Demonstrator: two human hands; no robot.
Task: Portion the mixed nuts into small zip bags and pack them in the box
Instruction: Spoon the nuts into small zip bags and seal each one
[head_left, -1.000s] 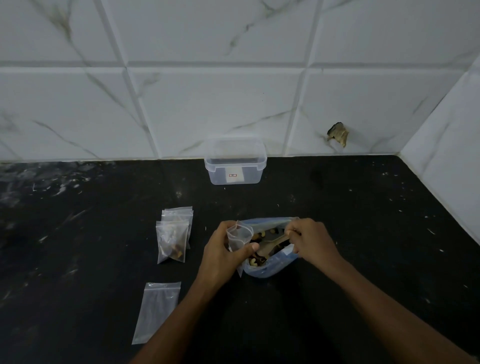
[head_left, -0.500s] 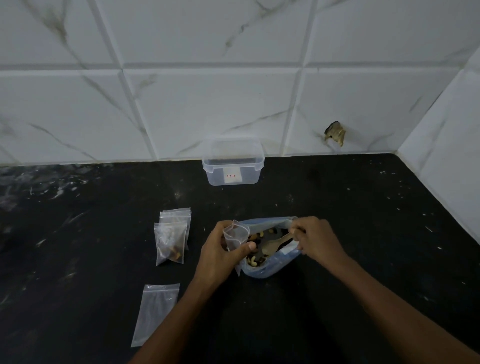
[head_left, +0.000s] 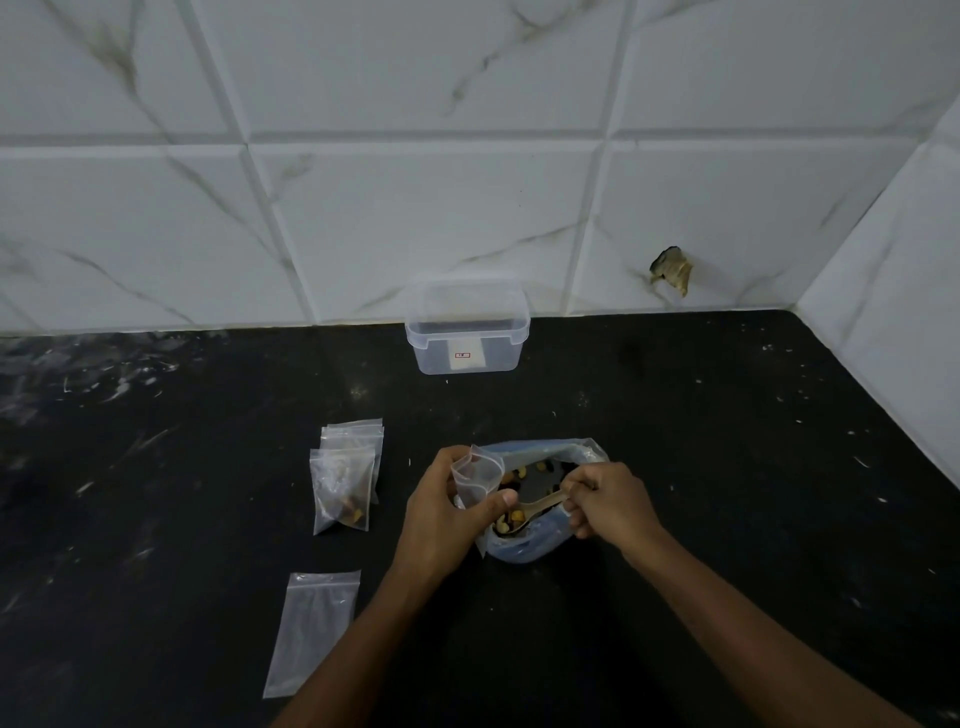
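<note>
The right hand (head_left: 605, 499) is curled round the handle of a wooden spoon (head_left: 540, 505), whose bowl lies low among the mixed nuts (head_left: 511, 517) inside the large bag (head_left: 540, 543); the left hand (head_left: 447, 512) pinches a small empty zip bag (head_left: 478, 475) between thumb and fingers, its mouth held open just beside the spoon and over the near left rim of the large bag; the large bag sits open on the black counter (head_left: 727, 467) roughly midway between its front and back edges; to its left lie two filled zip bags (head_left: 343, 488), overlapping, with nuts gathered in their lower corners; nearer the front edge on the left lies a flat empty zip bag (head_left: 311, 631); the clear plastic box (head_left: 467, 338) stands at the back edge, touching or nearly touching the tiled wall (head_left: 467, 182), well apart from the hands, lidless as far as can be told; its contents cannot be made out.
</note>
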